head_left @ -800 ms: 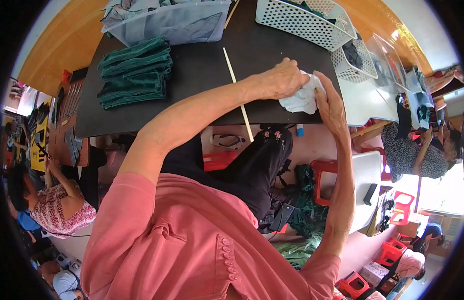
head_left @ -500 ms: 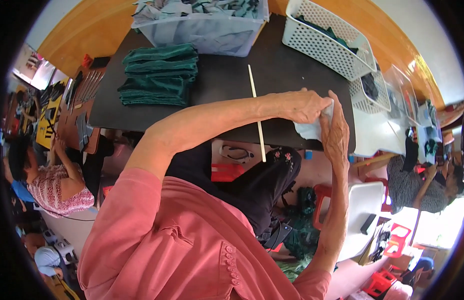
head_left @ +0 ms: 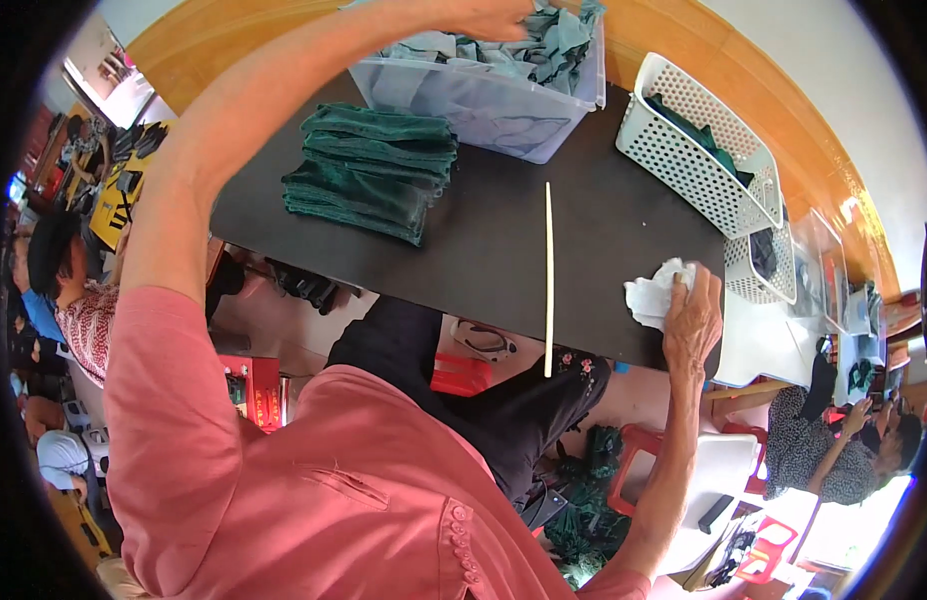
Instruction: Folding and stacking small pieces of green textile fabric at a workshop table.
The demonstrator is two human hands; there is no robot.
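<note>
R hand, clamped on white cloth; L hand at cloth tub, grip unclear; red box w/ lettering

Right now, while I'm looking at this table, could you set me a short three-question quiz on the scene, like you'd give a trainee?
1. Which hand holds the white cloth?

2. True or false: seen from above, the pale stick lies between the green fabric stack and the white cloth.

3. What lies in the clear plastic bin near the left hand?
(a) glass bottles
(b) fabric pieces
(c) wooden blocks

Key:
1. The right hand.
2. True.
3. b.
</note>
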